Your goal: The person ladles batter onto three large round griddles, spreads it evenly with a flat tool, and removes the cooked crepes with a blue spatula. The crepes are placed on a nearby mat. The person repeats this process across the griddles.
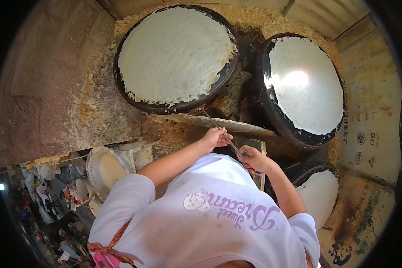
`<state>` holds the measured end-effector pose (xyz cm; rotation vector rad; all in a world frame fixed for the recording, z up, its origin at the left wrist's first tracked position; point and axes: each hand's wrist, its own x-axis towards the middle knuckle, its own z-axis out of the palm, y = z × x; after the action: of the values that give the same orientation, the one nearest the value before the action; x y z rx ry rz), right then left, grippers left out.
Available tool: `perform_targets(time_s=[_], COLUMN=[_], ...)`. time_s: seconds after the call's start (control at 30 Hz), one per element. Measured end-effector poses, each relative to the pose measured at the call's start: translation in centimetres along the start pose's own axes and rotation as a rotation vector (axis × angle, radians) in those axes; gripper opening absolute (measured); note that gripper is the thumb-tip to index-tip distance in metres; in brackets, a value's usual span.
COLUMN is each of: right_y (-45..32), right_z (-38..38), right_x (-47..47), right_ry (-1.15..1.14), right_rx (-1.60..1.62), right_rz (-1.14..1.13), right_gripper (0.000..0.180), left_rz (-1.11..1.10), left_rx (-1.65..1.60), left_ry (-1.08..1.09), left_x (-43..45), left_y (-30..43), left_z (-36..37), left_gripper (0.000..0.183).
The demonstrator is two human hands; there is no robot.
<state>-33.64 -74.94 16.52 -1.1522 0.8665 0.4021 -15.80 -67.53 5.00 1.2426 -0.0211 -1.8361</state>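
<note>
In my right hand (pixel 253 159) is the near end of a long thin metal tool (pixel 233 147), rod-like; part of its handle is hidden by my fingers. My left hand (pixel 217 138) curls around the same tool further along its shaft. Its far tip, with small orange-red bits on it, points up and left at the lower rim of a large round black pan (pixel 174 109). Whether the tip touches the rim I cannot tell. A pale white sheet (pixel 177 55) with ragged edges covers most of that pan.
A second black pan (pixel 271 110) with a shiny white sheet (pixel 308 97) stands at right. A third white-covered pan (pixel 318 197) sits by my right elbow. A curved slab (pixel 227 124) lies before my hands. At left is a tub (pixel 93 167) of cream-coloured liquid (pixel 111 169).
</note>
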Motion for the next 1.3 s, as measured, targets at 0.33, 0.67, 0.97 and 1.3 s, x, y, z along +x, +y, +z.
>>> perform_targets(time_s=[0.33,0.67,0.97,1.3], right_y=[1.0,-1.4,-4.7,-17.7], right_z=[-2.0,-3.8,-3.4,20.8], right_x=[0.7,4.6,12.0,31.6], right_ry=[0.121,0.572,0.589,-0.385], right_rx=[0.320,0.335,-0.559,-0.275], right_rz=[-0.128,-0.438,-0.404,-0.252], right_gripper=[0.011,0.008,0.030,0.015], left_rz=[0.024,0.454,0.605,0.495], left_rx=[0.213,0.205,0.006,-0.374], left_ry=[-0.134,-0.402,-0.034,0.537], left_x=[5.9,10.5,-0.1,-18.1], left_y=[3.7,13.2,10.9,-9.4], left_z=[2.5,9.7,-0.7,-23.2], left_gripper=[0.025,0.027,0.036,0.037])
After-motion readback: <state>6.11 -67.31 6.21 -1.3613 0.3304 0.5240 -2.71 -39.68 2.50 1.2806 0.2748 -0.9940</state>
